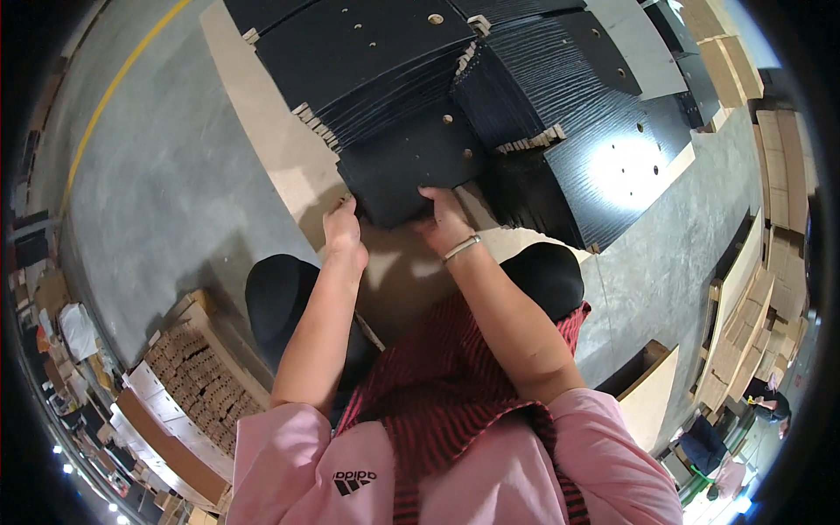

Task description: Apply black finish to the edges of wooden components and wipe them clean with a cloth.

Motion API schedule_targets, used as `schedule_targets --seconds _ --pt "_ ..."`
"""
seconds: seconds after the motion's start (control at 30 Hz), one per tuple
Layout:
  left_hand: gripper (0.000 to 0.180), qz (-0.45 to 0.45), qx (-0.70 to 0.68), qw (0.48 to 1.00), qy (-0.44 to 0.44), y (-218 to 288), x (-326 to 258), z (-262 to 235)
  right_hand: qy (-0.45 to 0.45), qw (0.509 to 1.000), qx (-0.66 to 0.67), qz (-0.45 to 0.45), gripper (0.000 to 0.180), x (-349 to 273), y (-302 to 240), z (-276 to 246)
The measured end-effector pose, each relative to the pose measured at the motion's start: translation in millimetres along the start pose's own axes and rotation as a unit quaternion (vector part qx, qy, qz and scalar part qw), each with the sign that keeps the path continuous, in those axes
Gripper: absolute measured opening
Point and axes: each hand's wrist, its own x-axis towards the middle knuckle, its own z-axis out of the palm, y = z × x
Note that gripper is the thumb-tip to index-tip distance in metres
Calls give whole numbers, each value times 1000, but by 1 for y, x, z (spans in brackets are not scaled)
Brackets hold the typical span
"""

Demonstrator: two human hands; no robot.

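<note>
A stack of black rectangular boards with drilled holes [411, 162] lies on a pale wooden sheet [262, 114] on the floor. My left hand [343, 229] grips the near left corner of this stack. My right hand [444, 220], a silver bracelet on its wrist, holds the stack's near edge with fingers curled over it. Both forearms reach forward from pink sleeves. More black boards [376, 52] are piled behind and to the right [569, 149], fanned in overlapping layers.
Grey concrete floor [157, 175] with a yellow line [114, 87] lies to the left. Stacks of pale wooden slats [197, 367] stand at lower left, more wooden pieces [744, 324] at right. Another person [770, 402] sits at far lower right.
</note>
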Motion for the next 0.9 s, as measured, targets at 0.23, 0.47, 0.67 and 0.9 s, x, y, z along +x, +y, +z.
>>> schedule_targets --seconds 0.23,0.47,0.67,0.9 --pt "14 -12 -7 1000 3 -7 -3 -4 -23 999 -38 -17 47 -8 0 5" --pt "9 19 -4 999 -44 8 -15 3 -12 997 -76 -16 50 -10 3 7" --pt "32 27 -71 995 -72 -3 -10 3 -25 995 -84 -44 48 -15 10 6" --pt "33 64 41 992 -98 18 -21 16 53 993 -12 -106 39 17 3 -5"
